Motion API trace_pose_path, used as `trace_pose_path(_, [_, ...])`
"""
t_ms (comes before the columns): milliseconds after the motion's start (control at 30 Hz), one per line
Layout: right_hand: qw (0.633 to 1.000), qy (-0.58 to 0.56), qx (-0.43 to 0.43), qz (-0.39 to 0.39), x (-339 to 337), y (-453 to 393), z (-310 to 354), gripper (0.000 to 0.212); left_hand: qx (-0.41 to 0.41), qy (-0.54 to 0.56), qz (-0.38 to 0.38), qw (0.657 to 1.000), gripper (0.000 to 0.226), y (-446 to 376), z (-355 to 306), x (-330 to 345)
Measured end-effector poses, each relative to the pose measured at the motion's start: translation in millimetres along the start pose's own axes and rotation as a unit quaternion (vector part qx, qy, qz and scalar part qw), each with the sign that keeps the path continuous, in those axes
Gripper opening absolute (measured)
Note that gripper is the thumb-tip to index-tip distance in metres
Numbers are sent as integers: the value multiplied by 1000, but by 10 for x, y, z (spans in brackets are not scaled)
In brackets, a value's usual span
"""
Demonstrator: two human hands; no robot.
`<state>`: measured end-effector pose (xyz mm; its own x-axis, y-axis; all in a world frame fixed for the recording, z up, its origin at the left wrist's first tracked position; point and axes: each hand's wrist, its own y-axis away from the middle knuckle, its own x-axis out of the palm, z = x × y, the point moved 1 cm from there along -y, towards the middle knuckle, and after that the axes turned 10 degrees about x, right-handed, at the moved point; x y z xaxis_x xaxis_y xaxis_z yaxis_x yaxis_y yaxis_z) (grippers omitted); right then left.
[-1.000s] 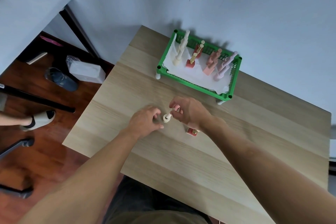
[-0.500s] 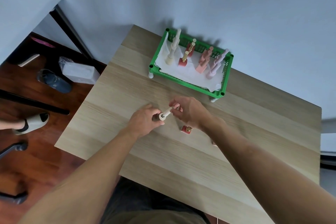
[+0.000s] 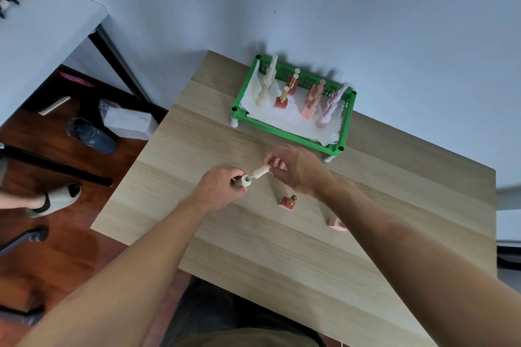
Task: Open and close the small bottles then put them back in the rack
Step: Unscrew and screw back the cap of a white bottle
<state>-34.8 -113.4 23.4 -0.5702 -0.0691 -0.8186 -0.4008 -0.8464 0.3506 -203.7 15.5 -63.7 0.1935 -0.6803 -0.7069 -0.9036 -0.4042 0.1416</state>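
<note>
My left hand (image 3: 222,189) grips a small cream bottle (image 3: 244,181) tilted toward me, its open neck showing. My right hand (image 3: 296,167) pinches the long cream cap (image 3: 261,171), which is off the bottle and a little to its right. A red bottle with a gold cap (image 3: 288,201) stands on the wooden table (image 3: 282,248) below my right hand. A pink bottle (image 3: 336,224) stands partly hidden behind my right forearm. The green rack (image 3: 293,127) at the table's back holds several cream, red, pink and pale lilac bottles.
A white cloth lines the rack. The wall is right behind the rack. Left of the table are a white desk with black legs (image 3: 42,36), a plastic-wrapped box (image 3: 128,122), a dark shoe (image 3: 90,135) and another person's slippered foot (image 3: 53,200) on the wooden floor.
The cap was on the cream bottle a second ago; my right hand has drawn it off and away to the right while my left hand kept its grip on the bottle.
</note>
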Motion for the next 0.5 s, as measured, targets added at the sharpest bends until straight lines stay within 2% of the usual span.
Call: trace_pose_path(500, [999, 1, -29, -36, -27, 103, 46, 15, 3, -8, -31, 999, 15, 123, -87, -81])
